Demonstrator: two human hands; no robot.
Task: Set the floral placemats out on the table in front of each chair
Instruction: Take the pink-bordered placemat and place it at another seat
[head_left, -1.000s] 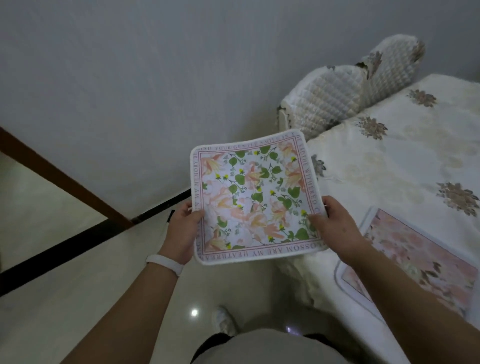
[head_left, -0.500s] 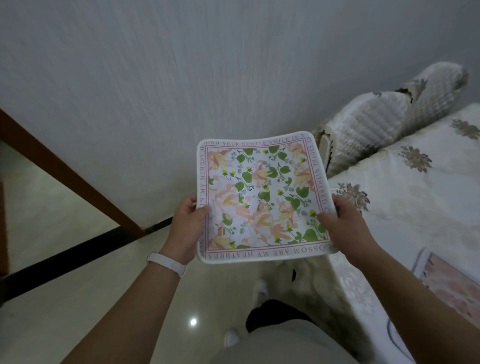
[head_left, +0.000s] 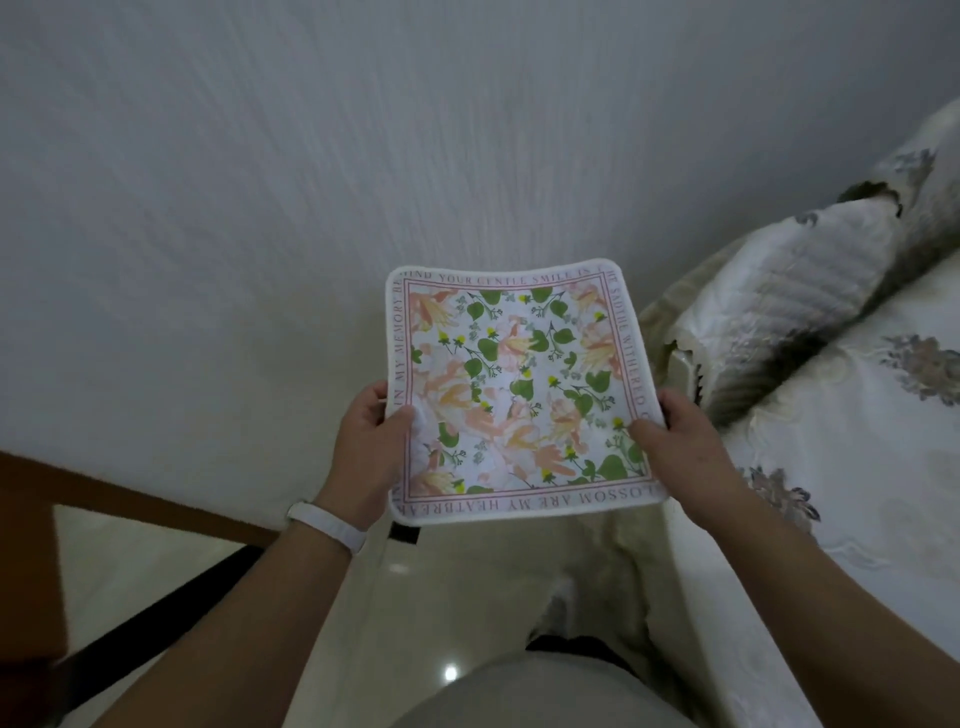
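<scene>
Both hands, left hand (head_left: 366, 447) and right hand (head_left: 685, 441), grip the floral placemat (head_left: 519, 395) by its side edges. The table (head_left: 857, 467) lies right, a quilted chair (head_left: 779, 301) at its far edge.

Dim, soft indoor light; small glare spot on floor (head_left: 451, 673); wide-angle bending at edges.

Placemat (head_left: 519, 384): pink flowers, green leaves, white border.

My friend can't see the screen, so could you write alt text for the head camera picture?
A person's left hand and right hand hold a square floral placemat by its side edges, in the air. To the right is a cloth-covered table with a quilted chair back beside it; a pale wall fills the background.
</scene>
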